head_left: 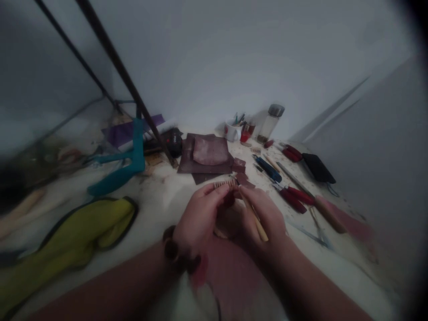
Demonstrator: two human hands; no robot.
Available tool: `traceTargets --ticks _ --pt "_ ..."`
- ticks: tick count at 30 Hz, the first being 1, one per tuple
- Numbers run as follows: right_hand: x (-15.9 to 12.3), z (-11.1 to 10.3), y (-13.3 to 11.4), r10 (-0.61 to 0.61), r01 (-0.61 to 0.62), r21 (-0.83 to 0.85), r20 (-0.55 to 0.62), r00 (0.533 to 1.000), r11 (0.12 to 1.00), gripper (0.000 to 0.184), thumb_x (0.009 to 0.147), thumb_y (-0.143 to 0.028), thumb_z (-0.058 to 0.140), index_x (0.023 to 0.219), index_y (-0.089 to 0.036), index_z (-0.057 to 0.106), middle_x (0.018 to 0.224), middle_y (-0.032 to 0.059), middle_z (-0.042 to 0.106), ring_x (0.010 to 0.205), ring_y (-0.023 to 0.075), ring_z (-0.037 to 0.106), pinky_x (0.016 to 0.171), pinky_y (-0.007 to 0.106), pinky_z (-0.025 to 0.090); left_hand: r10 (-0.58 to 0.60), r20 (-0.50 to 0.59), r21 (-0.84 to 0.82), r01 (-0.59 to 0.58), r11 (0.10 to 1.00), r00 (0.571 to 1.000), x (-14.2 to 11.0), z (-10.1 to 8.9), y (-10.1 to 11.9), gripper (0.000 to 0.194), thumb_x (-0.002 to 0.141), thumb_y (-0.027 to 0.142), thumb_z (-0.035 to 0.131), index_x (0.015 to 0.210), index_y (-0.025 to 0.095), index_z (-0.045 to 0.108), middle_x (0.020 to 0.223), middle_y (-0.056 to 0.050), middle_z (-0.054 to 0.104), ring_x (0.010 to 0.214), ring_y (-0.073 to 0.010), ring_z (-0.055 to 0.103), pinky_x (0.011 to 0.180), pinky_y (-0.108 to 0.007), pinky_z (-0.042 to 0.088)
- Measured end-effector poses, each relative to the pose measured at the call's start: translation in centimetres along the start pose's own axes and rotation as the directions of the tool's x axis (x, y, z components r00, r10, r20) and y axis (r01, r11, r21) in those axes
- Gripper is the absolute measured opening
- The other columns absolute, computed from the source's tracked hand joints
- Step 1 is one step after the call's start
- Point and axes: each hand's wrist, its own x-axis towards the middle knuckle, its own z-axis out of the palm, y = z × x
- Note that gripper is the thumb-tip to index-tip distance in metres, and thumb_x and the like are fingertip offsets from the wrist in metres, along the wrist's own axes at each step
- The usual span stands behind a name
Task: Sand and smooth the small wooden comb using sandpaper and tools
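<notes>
In the lower middle of the frame, the left hand (195, 218) is curled with its fingers closed around a small ribbed, comb-like piece (223, 183), whose row of teeth shows above the thumb. The right hand (269, 214), just beside it, is closed on a slim tool with a pale wooden handle (259, 226); the handle slants down to the right, and its dark upper end is near the ribbed piece. Whether tip and piece touch cannot be told. A beaded bracelet (171, 248) circles the left wrist.

At the centre of the frame, dark reddish-brown sheets (187, 162) lie on the bench (160, 196), with a paler folded piece (210, 150) on top and a small block (239, 165) at their right edge. Above and right of centre stand a white mug (232, 132) holding tools and a glass bottle (267, 127) with a metallic cap. Right of the hands lie a blue-handled tool (269, 169), red-handled pliers (291, 199) and a flat black object (317, 168). At left, a teal-handled tool (117, 178) lies above a crumpled yellow-green cloth (83, 236).
</notes>
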Motion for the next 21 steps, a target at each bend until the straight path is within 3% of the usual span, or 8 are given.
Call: traceTargets --ticks 7,21 --pt "0.3 0.3 -0.5 -0.06 0.059 0.044 0.015 0.998 0.997 0.067 0.101 -0.009 0.059 0.166 -0.027 0.054 0.138 0.0128 0.078 0.122 0.0315 0.076 0.102 0.051 0.063 -0.061 -0.054 -0.138 0.053 0.989 0.997 -0.2 0.8 1.4 0.024 0.099 0.034 0.084 0.115 0.016 0.084 0.119 -0.013 0.085 0.109 -0.0259 0.08 0.099 -0.036 0.061" --pt "-0.1 0.7 -0.2 -0.046 0.045 0.022 0.015 0.999 0.999 0.067 0.101 -0.007 0.063 0.166 -0.023 0.056 0.144 0.0158 0.075 0.128 0.0324 0.073 0.108 0.053 0.06 -0.012 -0.064 -0.095 0.006 0.995 0.998 0.1 0.4 0.9 0.025 0.098 0.033 0.086 0.116 0.016 0.085 0.119 -0.014 0.085 0.105 -0.0244 0.081 0.097 -0.034 0.062"
